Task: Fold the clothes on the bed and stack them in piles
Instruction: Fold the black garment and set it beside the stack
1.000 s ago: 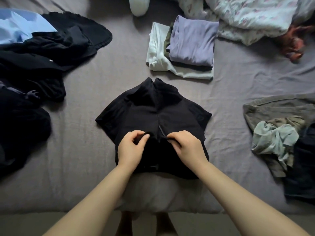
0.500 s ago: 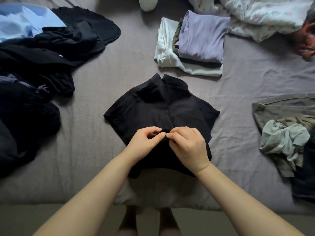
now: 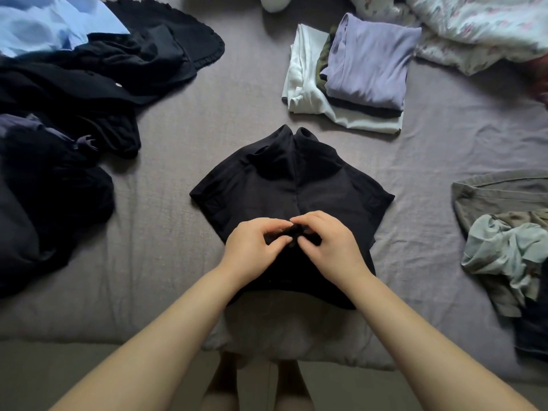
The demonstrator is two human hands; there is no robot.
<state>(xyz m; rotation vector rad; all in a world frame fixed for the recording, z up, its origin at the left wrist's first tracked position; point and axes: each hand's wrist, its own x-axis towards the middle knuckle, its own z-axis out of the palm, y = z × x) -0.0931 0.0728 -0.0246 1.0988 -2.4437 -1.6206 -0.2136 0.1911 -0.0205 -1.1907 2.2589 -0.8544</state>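
Hands meet at centre frame over a black short-sleeved garment with a stand-up collar (image 3: pixel 292 197), spread flat on the grey-mauve bed sheet (image 3: pixel 184 161), collar toward the top of the frame. Left hand (image 3: pixel 252 247) and right hand (image 3: pixel 329 244) both have fingers curled, thumb and fingertips pinching a small bunch of the black fabric at the centre front seam; fingertips of the two hands nearly touching. Bare forearms run in from the bottom corners

Upper centre-right: folded pile (image 3: pixel 350 78), a lavender folded top (image 3: pixel 370 60) uppermost, dark and olive layers under it, a pale mint-white piece at the base. Apart from the black garment

Left side of frame: loose heap of dark unfolded clothes (image 3: pixel 74 120), with a light blue shirt (image 3: pixel 50 22) at the upper left corner

Right edge: grey-olive garment (image 3: pixel 498 197) lying flat, a crumpled pale green cloth (image 3: pixel 504 250) on top of it

Upper right: floral-print quilt (image 3: pixel 480 22), bunched

Top centre: white rounded object (image 3: pixel 274 2), cut off by the frame edge, cannot tell what it is
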